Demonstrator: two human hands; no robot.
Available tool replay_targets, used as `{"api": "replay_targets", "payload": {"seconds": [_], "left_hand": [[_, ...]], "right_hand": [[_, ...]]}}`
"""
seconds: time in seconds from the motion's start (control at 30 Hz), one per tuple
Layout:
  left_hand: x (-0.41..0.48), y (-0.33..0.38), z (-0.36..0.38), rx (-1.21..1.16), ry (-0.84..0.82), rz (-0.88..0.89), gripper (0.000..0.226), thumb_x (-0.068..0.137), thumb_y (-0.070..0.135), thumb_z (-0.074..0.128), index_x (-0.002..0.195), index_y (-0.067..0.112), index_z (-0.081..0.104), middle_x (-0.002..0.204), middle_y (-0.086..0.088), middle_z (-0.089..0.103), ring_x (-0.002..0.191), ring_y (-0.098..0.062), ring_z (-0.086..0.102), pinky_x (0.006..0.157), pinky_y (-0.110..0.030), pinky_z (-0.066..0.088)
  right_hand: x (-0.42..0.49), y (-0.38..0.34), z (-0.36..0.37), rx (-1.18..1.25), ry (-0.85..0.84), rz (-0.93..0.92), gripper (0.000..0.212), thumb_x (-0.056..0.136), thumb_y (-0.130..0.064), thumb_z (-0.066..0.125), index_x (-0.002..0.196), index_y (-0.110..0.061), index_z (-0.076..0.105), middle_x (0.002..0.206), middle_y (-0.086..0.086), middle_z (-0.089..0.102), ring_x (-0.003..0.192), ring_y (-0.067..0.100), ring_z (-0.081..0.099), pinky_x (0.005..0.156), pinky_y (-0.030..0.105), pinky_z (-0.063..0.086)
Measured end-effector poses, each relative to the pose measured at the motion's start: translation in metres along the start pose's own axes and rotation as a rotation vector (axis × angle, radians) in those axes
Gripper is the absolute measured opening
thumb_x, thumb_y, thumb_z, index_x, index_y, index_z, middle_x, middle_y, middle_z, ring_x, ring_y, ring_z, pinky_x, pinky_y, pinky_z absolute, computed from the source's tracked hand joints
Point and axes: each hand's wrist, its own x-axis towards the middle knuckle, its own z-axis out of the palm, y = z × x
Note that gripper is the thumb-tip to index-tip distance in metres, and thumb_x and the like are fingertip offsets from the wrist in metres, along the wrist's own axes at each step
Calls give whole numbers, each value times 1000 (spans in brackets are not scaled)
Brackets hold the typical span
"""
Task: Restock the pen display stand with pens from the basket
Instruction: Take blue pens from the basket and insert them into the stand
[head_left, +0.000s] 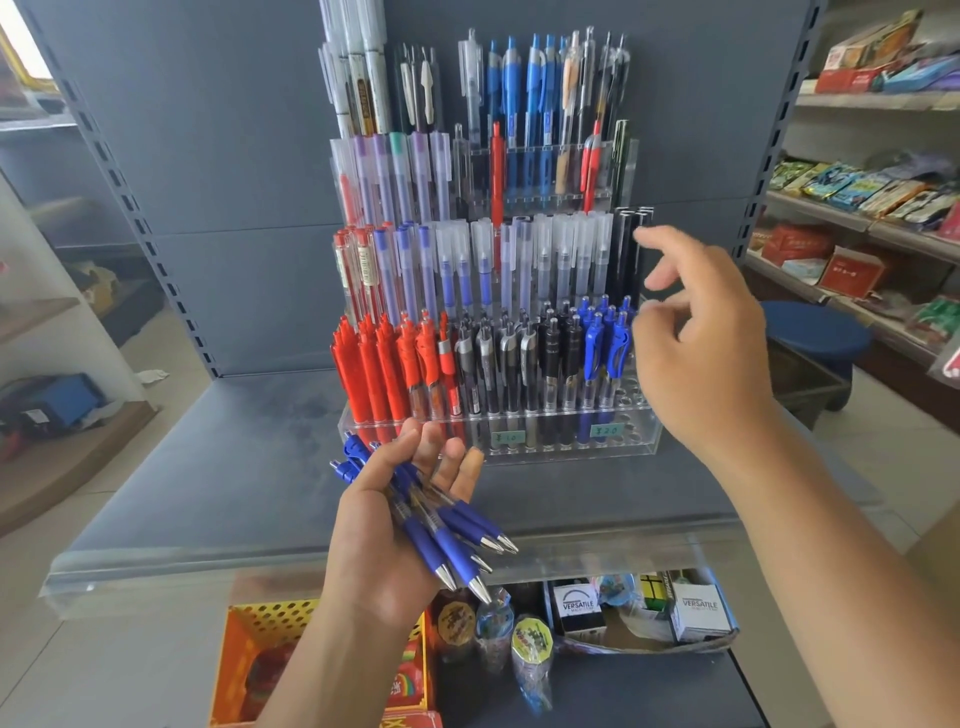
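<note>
A clear tiered acrylic pen display stand sits on a grey shelf, filled with red, black, blue and frosted pens. Its bottom row has blue click pens at the right, with several unfilled holes beside them. My left hand is palm up in front of the stand and holds a bundle of blue pens, tips pointing down right. My right hand hovers at the stand's right end, fingers loosely spread, holding nothing. A yellow-orange perforated basket stands below the shelf at bottom left.
The grey shelf has a clear plastic front lip. Below it lie small goods and white "Versatile" boxes. Shelves of packaged goods run along the right, with a blue stool beside them.
</note>
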Motion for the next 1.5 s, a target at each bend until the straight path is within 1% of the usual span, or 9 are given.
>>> {"api": "replay_targets", "payload": {"seconds": [0.27, 0.43, 0.53, 0.67, 0.83, 1.0, 1.13, 1.37, 1.5], "left_hand": [[0, 0, 0, -1, -12, -8, 50, 84, 21, 64, 132, 6, 63, 122, -11, 72, 107, -29, 72, 96, -49, 55], [-5, 1, 3, 15, 14, -28, 53, 90, 50, 59, 127, 13, 68, 124, -9, 72, 117, -31, 68, 109, -55, 43], [-7, 0, 5, 28, 67, 5, 57, 91, 58, 55, 125, 15, 69, 119, -6, 74, 115, -26, 68, 107, -50, 46], [-6, 0, 3, 40, 64, 9, 59, 85, 63, 56, 118, 15, 69, 113, -3, 76, 102, -24, 74, 96, -46, 51], [-4, 2, 0, 67, -35, -70, 56, 75, 69, 57, 102, 25, 80, 122, 0, 72, 121, -25, 65, 110, -53, 42], [-4, 2, 0, 83, -117, -87, 77, 78, 70, 57, 141, 26, 59, 146, -4, 58, 136, -28, 53, 118, -54, 32], [-5, 3, 1, -14, -91, -121, 75, 84, 58, 64, 150, 25, 47, 160, 2, 38, 144, -22, 43, 120, -44, 30], [-8, 3, 4, 38, 23, -147, 46, 97, 40, 56, 132, 12, 65, 121, -13, 72, 109, -28, 71, 84, -41, 52], [-8, 1, 4, 16, 27, -73, 36, 98, 36, 56, 124, 15, 70, 114, -9, 75, 101, -26, 74, 79, -40, 53]], "right_hand": [[-37, -59, 32, 157, -647, 128, 26, 99, -17, 51, 112, -28, 70, 81, -14, 68, 53, 0, 57, 54, 13, 38], [-52, -72, 49, 104, -883, 150, 19, 99, -32, 50, 104, -32, 68, 84, -11, 70, 75, 7, 66, 75, 36, 56], [-56, -80, 55, 34, -982, 87, 23, 95, -49, 54, 100, -30, 67, 80, -10, 63, 75, 9, 60, 66, 35, 49], [-54, -86, 57, -59, -977, 24, 33, 92, -57, 57, 97, -26, 70, 87, -7, 66, 80, 13, 61, 70, 37, 51], [-58, -99, 55, -280, -843, -244, 32, 90, -50, 51, 84, -18, 52, 68, -6, 42, 71, 21, 47, 58, 33, 31], [-62, -102, 60, -301, -759, -243, 25, 91, -42, 49, 84, -20, 40, 62, -6, 31, 66, 23, 42, 53, 33, 21], [-65, -101, 64, -310, -656, -216, 20, 93, -38, 48, 86, -20, 40, 63, -6, 31, 65, 23, 40, 49, 29, 18], [-66, -97, 76, -426, -532, -247, 15, 86, -28, 59, 75, -19, 54, 59, 2, 52, 50, 26, 46, 46, 26, 7], [-62, -98, 78, -483, -539, -183, 41, 70, -30, 75, 60, -22, 36, 43, -5, 31, 38, 18, 23, 48, 19, -1]]}}
